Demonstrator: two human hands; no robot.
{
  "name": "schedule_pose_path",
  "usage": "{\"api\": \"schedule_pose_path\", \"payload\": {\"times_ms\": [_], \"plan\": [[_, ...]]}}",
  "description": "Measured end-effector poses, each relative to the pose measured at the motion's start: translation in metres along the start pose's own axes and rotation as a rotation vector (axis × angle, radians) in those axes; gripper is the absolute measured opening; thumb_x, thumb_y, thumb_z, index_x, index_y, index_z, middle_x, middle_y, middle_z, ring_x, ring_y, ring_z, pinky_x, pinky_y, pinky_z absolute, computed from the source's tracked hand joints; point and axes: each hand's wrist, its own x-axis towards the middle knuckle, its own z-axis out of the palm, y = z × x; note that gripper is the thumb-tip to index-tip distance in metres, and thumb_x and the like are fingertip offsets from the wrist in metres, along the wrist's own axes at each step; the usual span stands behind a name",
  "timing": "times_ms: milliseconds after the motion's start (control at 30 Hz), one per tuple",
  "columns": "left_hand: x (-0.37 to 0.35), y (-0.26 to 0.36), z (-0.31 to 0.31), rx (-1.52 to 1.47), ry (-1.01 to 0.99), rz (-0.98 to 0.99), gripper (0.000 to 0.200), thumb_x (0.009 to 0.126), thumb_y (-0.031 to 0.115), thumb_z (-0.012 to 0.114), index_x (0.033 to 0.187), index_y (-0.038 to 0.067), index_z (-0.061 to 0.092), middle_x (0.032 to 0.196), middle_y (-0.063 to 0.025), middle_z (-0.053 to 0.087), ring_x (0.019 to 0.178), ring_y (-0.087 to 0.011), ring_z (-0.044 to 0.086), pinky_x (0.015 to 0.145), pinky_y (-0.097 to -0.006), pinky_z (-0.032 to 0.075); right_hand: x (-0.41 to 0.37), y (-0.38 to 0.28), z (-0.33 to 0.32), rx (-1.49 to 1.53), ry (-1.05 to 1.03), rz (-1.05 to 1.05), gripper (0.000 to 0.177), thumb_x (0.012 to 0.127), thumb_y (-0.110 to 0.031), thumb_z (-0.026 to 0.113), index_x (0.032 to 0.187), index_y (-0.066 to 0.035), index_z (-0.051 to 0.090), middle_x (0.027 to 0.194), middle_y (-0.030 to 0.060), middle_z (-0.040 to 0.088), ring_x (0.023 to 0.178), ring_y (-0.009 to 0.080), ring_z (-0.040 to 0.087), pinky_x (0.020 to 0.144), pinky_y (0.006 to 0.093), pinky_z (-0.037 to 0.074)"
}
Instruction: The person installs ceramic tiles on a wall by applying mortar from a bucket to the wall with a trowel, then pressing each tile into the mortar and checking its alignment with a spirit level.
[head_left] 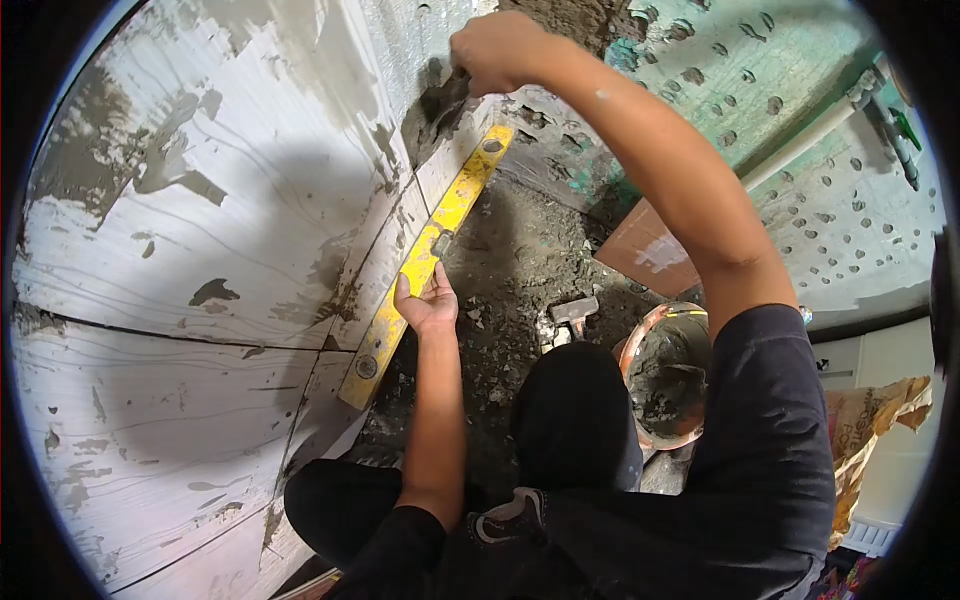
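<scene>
A yellow spirit level [462, 197] leans lengthwise along the bottom strip of the tiled wall, spattered with mortar. My left hand [430, 303] grips its lower half, palm up, with the thumb on the face and the fingers at the edge. Farther off, my right hand [497, 52] is closed in a fist by the wall corner, just above the level's far end. Dark wet mortar [432, 112] marks the wall beside that fist. Whatever the right fingers hold is hidden by the hand and the shadow.
Between my knees and the wall, a hammer [574, 309] lies on the rubble-strewn floor [520, 250]. A bucket of mortar [629, 365] stands by my right knee. Behind it are a brown tile piece [650, 248], a white pipe [805, 140] on the pitted wall and a torn paper bag [870, 430].
</scene>
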Motion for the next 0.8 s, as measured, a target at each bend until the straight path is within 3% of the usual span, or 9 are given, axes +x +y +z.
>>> {"api": "schedule_pose_path", "payload": {"times_ms": [100, 300, 333, 467, 633, 800], "plan": [[-0.001, -0.001, 0.001, 0.004, -0.013, 0.005, 0.032, 0.084, 0.025, 0.047, 0.103, 0.001, 0.057, 0.100, -0.0101, 0.063, 0.090, -0.0220, 0.061, 0.083, -0.0383, 0.048, -0.001, 0.014, -0.025, -0.111, -0.028, 0.068, 0.019, 0.060, -0.018, 0.060, 0.071, -0.003, 0.066, 0.069, 0.0168, 0.062, 0.068, 0.0318, 0.061, 0.058, 0.0402, 0.048], [-0.001, 0.000, 0.001, 0.004, -0.013, -0.001, 0.034, 0.086, 0.024, 0.043, 0.107, 0.001, 0.055, 0.105, -0.0106, 0.061, 0.097, -0.0232, 0.059, 0.085, -0.0396, 0.047, -0.018, 0.034, -0.029, 0.012, -0.012, 0.133, 0.021, 0.059, -0.021, 0.063, 0.073, -0.006, 0.067, 0.069, 0.0155, 0.062, 0.065, 0.0322, 0.059, 0.057, 0.0402, 0.047], [-0.002, 0.000, 0.000, 0.006, -0.013, -0.003, 0.034, 0.086, 0.024, 0.044, 0.107, 0.001, 0.055, 0.105, -0.0105, 0.061, 0.096, -0.0231, 0.059, 0.085, -0.0395, 0.047, -0.023, 0.032, -0.033, 0.030, -0.107, 0.261, 0.021, 0.061, -0.023, 0.064, 0.072, -0.005, 0.067, 0.068, 0.0162, 0.061, 0.067, 0.0313, 0.060, 0.059, 0.0403, 0.047], [-0.002, -0.001, 0.002, -0.014, -0.024, 0.000, 0.034, 0.085, 0.024, 0.045, 0.107, 0.001, 0.055, 0.105, -0.0103, 0.061, 0.096, -0.0230, 0.059, 0.086, -0.0394, 0.047, -0.050, 0.058, 0.023, 0.176, 0.120, 0.282, 0.028, 0.063, -0.027, 0.066, 0.083, -0.008, 0.065, 0.078, 0.0133, 0.062, 0.077, 0.0298, 0.060, 0.068, 0.0391, 0.048], [-0.004, 0.000, 0.002, -0.016, -0.020, -0.002, 0.034, 0.085, 0.024, 0.046, 0.107, 0.001, 0.055, 0.104, -0.0102, 0.061, 0.096, -0.0233, 0.059, 0.086, -0.0396, 0.047, -0.097, 0.039, 0.060, 0.369, 0.084, 0.440, 0.031, 0.066, -0.030, 0.064, 0.090, -0.010, 0.064, 0.087, 0.0127, 0.060, 0.085, 0.0302, 0.058, 0.074, 0.0384, 0.048], [-0.003, -0.001, 0.000, -0.001, -0.024, 0.002, 0.034, 0.085, 0.024, 0.046, 0.107, 0.001, 0.055, 0.104, -0.0105, 0.061, 0.095, -0.0239, 0.059, 0.086, -0.0400, 0.047, -0.117, 0.010, 0.102, 0.286, 0.053, 0.552, 0.034, 0.066, -0.030, 0.064, 0.094, -0.011, 0.063, 0.091, 0.0120, 0.058, 0.086, 0.0303, 0.058, 0.075, 0.0383, 0.047]]}}
